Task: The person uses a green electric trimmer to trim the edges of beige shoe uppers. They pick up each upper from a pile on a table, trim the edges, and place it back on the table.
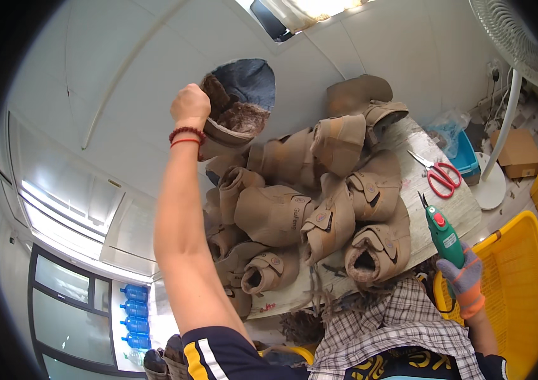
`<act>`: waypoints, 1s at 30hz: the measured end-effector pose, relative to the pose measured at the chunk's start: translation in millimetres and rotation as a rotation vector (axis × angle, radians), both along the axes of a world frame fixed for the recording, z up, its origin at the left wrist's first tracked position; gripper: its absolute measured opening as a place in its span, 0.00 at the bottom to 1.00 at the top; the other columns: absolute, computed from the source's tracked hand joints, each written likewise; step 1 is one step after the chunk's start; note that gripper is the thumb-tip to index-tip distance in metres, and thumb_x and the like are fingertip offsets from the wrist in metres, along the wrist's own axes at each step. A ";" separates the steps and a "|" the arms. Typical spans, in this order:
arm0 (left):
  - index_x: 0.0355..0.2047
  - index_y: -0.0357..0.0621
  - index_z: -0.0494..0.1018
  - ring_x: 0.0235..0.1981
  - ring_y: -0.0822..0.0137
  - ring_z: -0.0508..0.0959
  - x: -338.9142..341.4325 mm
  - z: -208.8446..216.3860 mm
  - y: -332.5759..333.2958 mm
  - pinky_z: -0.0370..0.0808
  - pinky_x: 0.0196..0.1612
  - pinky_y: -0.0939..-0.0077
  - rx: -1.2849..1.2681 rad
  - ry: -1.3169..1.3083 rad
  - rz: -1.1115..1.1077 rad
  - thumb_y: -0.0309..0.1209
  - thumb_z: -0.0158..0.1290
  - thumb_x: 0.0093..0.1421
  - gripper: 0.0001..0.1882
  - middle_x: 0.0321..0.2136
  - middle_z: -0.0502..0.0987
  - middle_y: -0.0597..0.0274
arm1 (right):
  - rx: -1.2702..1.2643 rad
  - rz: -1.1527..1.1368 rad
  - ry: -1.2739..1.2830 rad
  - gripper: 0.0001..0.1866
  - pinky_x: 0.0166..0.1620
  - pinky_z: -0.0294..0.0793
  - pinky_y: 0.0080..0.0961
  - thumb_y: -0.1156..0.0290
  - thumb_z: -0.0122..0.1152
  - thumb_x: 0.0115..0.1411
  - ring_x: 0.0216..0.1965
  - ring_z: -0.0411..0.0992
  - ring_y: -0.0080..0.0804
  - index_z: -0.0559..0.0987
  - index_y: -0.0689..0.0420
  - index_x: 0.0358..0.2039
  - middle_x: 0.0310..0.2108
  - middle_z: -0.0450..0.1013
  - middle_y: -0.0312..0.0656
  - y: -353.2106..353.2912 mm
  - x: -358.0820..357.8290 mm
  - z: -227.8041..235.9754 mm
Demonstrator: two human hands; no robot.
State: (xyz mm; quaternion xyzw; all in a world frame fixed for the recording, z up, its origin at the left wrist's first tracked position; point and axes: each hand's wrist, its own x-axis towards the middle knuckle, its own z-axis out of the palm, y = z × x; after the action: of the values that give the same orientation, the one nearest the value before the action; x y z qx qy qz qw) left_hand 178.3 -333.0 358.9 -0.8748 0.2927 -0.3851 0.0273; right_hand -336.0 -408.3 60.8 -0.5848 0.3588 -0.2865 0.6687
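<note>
— fingers first?
— closed tight, left hand [190, 105] as a fist on rim of brown boot upper [238, 101], held high at end of raised bare arm. red bead bracelet [186, 134] at wrist. boot upper with open mouth toward camera, dark fuzzy lining inside, blue-grey part above.
— and other hand?
— right hand [464, 278] in grey glove with orange cuff, wrapped closed around green electric cutter [441, 231], low at right side. red button on top of cutter, small dark blades pointing up and left, near edge of table. not touching any boot.
— where is lifted boot upper against the rest?
— above and left of pile of tan boot uppers [307, 202], seems lifted free of it, but cannot tell for sure at lower edge.
— what about pile?
— many pieces, heaped on pale worktable [452, 209], some with round patch on side, some with open mouth facing forward. fills most of table.
— around it?
— red-handled scissors [438, 174] flat on table, right of pile, just above cutter tip. yellow plastic crate [522, 285] at right, beside gloved hand. white standing fan [503, 95] behind, in upper right corner. cardboard box [519, 152] on floor near fan base. checked cloth [395, 323] over lap, below table edge. blue water bottles [135, 316] far down at left.
</note>
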 end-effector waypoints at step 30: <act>0.39 0.38 0.71 0.40 0.68 0.73 -424.4 -391.7 414.9 0.71 0.47 0.73 -1.702 1.801 -0.142 0.33 0.53 0.62 0.11 0.38 0.74 0.61 | -0.180 0.115 0.051 0.26 0.37 0.72 0.16 0.68 0.72 0.49 0.33 0.70 0.17 0.74 0.63 0.47 0.34 0.75 0.34 85.4 -63.5 1.3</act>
State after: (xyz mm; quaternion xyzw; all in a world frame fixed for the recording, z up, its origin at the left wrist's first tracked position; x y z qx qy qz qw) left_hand -246.1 81.9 -32.8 -0.5495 -0.0888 0.2846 -0.7805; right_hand -399.5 -322.9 62.1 -0.6692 0.3144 -0.2638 0.6195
